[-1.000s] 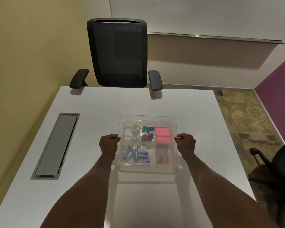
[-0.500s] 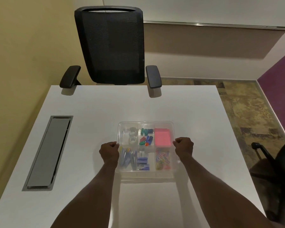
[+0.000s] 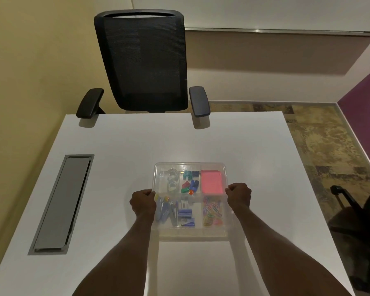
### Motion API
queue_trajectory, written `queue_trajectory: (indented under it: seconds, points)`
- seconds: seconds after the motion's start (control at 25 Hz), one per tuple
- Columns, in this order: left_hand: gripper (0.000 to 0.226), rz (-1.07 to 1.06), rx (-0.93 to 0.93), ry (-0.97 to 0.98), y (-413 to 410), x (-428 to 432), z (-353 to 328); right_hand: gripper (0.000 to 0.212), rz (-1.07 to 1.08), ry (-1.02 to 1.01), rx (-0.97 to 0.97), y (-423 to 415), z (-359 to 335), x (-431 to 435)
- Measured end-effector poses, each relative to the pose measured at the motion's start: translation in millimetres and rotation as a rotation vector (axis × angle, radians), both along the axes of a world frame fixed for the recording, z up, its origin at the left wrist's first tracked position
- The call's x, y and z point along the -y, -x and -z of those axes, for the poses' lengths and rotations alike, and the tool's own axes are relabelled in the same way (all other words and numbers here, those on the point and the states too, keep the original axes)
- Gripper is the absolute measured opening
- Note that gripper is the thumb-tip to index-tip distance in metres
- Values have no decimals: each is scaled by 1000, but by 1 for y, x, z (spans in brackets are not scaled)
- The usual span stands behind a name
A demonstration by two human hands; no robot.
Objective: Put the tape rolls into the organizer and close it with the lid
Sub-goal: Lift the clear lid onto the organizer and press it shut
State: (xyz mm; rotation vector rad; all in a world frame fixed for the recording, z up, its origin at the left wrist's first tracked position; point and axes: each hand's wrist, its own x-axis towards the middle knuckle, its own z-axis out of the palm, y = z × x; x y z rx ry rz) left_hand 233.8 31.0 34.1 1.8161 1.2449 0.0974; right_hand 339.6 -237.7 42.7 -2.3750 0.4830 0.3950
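A clear plastic organizer with several compartments stands on the white table in front of me. Two clear tape rolls lie in its far left compartment. Other compartments hold coloured pins, a pink note pad, paper clips and blue clips. A transparent lid lies over the organizer. My left hand grips the lid's left edge and my right hand grips its right edge, both fists closed. Whether the lid sits fully down on the rim is hard to tell.
A black mesh office chair stands at the table's far side. A grey cable hatch is set into the table at the left. Part of another dark chair shows at the right, beside the table's right edge.
Both hands have brought the clear lid down over the organizer. The hands now sit lower at its sides. My head view has shifted a little.
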Motion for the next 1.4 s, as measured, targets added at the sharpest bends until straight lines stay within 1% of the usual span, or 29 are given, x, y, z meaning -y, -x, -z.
queue_trajectory:
  seconds: [0.12,0.28,0.32,0.4,0.44,0.52,0.6,0.64,0.76,0.84,0.92,1.0,1.12,1.24,1.32,1.4]
  points:
    - [23,10,-11,-16,-1,-1,3,16,-4,-24,-3,0,3,1]
    - [15,4,-9,-34,0,2,9,10,-20,-53,-7,-2,5,1]
    - [14,1,-9,-34,0,4,10,13,-28,-55,-1,-4,5,1]
    - [15,1,-29,-60,-4,9,11,25,-75,-63,18,-7,6,-2]
    - [21,4,-67,-103,-6,13,11,32,-104,-61,24,-9,6,-4]
    - [38,66,-155,-285,-15,24,10,46,-153,-33,40,-14,6,-9]
    - [49,278,-128,-454,-28,36,9,57,-217,2,78,-20,7,-14]
    - [53,425,-88,-485,-37,44,8,62,-255,5,91,-23,7,-17]
    - [64,832,-16,-454,-68,68,10,71,-430,37,75,-34,10,-26]
    - [70,1019,-68,-444,-92,80,12,73,-525,122,75,-38,13,-30]
    - [73,1126,-179,-451,-110,89,16,75,-613,241,78,-40,18,-30]
    - [74,1159,-262,-436,-120,94,20,73,-684,353,87,-38,24,-29]
    - [76,1146,-302,-472,-121,99,28,69,-732,468,90,-38,31,-33]
    - [77,1138,-271,-486,-120,99,31,70,-770,543,92,-39,33,-32]
    - [76,1151,-233,-466,-115,94,29,71,-792,564,96,-37,33,-28]
    - [74,1123,-209,-492,-106,83,28,73,-793,576,100,-36,33,-27]
